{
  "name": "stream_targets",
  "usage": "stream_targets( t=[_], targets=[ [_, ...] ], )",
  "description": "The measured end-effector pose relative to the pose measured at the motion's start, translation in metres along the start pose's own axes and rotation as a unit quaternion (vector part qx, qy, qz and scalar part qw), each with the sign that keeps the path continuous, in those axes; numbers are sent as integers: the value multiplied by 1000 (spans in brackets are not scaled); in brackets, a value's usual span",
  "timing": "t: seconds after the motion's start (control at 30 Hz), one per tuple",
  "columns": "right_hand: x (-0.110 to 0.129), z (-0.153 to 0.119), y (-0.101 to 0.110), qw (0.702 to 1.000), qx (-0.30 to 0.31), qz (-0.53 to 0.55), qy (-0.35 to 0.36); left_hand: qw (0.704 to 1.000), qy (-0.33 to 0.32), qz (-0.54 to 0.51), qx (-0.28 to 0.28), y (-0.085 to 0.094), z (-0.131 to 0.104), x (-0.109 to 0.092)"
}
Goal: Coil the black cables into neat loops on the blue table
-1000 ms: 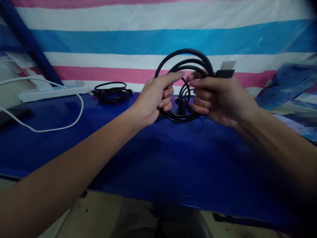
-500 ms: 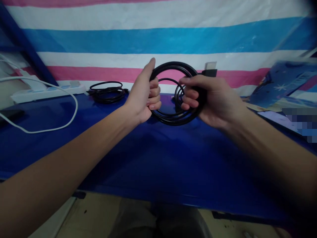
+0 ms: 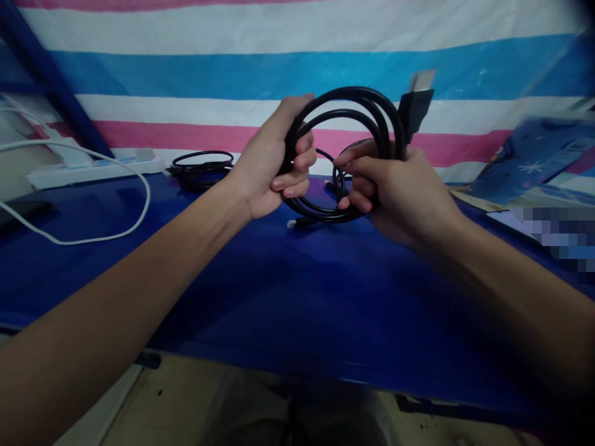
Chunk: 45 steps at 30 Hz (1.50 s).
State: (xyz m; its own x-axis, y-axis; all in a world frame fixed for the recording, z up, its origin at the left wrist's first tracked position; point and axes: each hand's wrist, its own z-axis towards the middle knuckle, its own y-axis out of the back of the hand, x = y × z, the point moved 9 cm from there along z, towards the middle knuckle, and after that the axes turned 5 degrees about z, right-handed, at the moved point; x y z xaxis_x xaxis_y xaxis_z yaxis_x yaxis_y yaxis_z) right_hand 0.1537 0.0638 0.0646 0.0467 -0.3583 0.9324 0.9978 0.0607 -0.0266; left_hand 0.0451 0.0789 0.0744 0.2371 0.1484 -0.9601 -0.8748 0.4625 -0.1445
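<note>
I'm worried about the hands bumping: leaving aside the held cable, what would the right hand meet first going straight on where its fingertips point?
Probably the left hand, across the coiled black cable, though depth is unclear here.

Right above the right grip (image 3: 411,189), there's bare metal tipping the matt black plastic plug (image 3: 415,111); smooth, softly shining cable (image 3: 356,92) in it, glossy table (image 3: 297,303) below, creased plastic-looking sheeting (image 3: 223,74) behind!
</note>
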Motion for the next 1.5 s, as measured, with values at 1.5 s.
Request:
stream_targets(
  t=[1.5],
  targets=[
    [10,8,6,991,4,-96,90,922,-222,293,-121,4,-10,-18]
  ],
)
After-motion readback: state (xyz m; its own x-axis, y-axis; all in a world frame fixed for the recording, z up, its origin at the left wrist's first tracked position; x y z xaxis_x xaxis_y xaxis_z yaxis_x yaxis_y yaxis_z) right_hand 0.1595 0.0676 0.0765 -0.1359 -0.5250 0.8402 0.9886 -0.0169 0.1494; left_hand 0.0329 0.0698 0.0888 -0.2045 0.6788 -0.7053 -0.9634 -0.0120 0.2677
